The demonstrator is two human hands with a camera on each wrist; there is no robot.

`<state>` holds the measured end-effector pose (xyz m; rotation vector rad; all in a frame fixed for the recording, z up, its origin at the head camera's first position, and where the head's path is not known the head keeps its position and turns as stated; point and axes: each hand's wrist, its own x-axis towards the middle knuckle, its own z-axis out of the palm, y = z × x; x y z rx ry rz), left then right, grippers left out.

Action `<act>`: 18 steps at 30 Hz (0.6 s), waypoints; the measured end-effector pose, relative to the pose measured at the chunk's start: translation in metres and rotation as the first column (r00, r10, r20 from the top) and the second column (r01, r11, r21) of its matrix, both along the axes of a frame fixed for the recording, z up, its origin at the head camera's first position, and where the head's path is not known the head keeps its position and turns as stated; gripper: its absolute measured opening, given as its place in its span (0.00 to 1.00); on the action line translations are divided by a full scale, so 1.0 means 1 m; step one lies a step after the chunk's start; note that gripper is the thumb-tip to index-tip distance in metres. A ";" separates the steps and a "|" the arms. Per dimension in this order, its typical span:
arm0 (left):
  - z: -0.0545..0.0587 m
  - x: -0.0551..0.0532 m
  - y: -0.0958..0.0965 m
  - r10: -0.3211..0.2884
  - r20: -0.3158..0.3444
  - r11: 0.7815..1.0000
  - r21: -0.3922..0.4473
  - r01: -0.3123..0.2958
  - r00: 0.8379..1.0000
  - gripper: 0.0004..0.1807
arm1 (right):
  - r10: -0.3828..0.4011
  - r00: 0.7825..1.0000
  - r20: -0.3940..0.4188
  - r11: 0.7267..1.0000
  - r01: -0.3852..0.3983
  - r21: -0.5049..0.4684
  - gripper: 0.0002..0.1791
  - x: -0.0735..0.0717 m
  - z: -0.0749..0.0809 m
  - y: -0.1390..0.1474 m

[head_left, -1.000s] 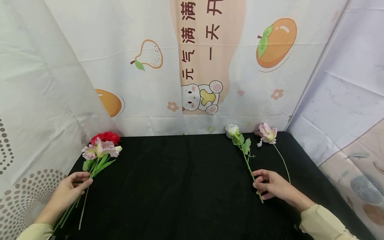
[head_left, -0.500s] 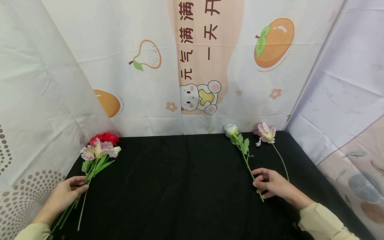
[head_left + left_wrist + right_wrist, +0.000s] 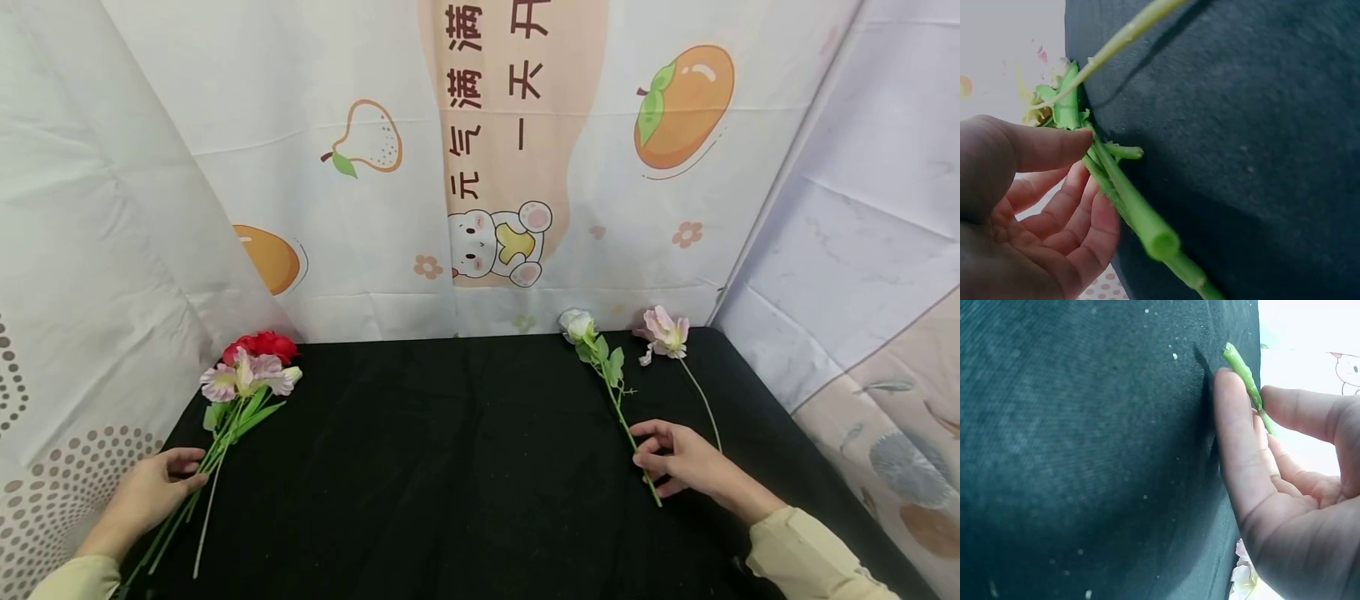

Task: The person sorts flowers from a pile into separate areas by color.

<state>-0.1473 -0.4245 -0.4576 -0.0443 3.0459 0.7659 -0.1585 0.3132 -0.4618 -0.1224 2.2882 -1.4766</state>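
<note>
At the table's left side lies a bunch of flowers [image 3: 251, 375], with red blooms, pale purple petals and a white bud. My left hand [image 3: 153, 492] is at its green stems. In the left wrist view the stems [image 3: 1125, 187] run between thumb and fingers, fingertips right against them. On the right, my right hand [image 3: 686, 462] pinches the lower stem of a white rose [image 3: 577, 325] whose head points to the back edge. The stem's cut end [image 3: 1241, 369] sticks out past the fingers in the right wrist view. A single pale purple flower [image 3: 666, 333] lies beside the rose.
Black cloth [image 3: 450, 467] covers the table. White printed curtains hang behind it [image 3: 360, 250] and along both sides. One thin pale stem [image 3: 206, 525] splays apart from the left bunch. My right forearm overlaps the purple flower's lower stem.
My left hand has slid down and left along the stems toward their lower ends, while the bunch stays almost in place. My right hand and the rose have hardly moved.
</note>
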 end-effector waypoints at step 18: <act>0.004 -0.004 -0.003 0.021 0.193 0.999 0.044 -0.030 0.981 0.24 | -0.009 1.000 -0.006 1.000 0.009 -0.014 0.30 0.001 -0.001 0.001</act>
